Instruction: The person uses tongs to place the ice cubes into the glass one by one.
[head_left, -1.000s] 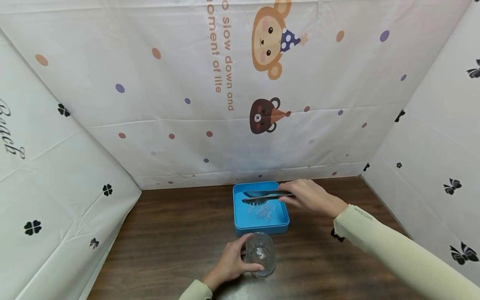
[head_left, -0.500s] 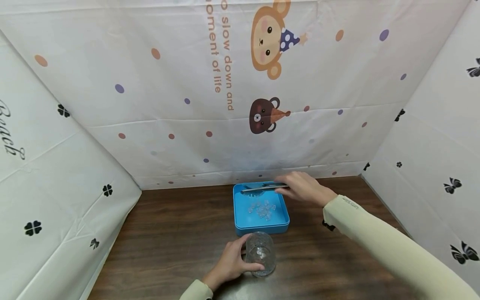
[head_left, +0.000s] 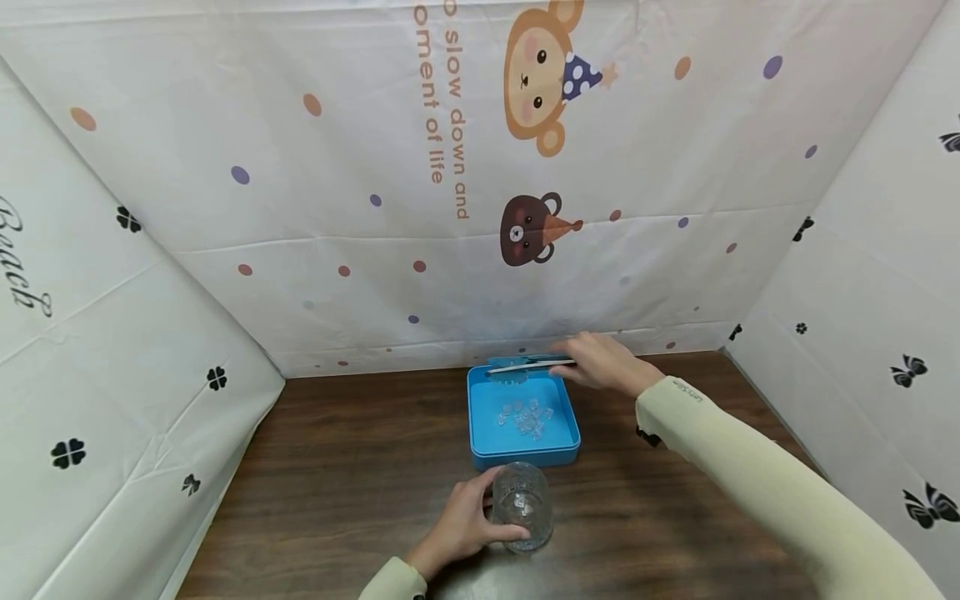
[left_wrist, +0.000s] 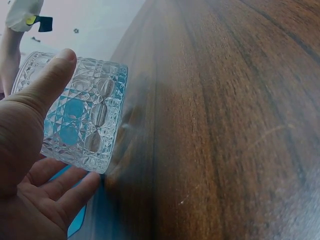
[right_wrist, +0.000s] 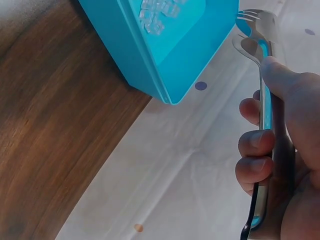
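A clear cut-glass tumbler stands on the table, and my left hand holds its side with thumb and fingers on opposite sides. In the left wrist view the glass shows a faceted diamond pattern. My right hand grips a pair of metal serving tongs with a toothed fork end and a rounded spoon end. In the head view the tongs overlap the far rim of a blue box, with nothing visible between their tips. Several small clear cubes lie inside the box.
The blue box sits just beyond the glass on the dark wooden table. A white printed cloth rises close behind the box, and more cloth walls stand at left and right.
My right hand has moved away from me and a little left, lifting the tongs from over the cubes to the box's far rim. The left hand and glass stay in place.
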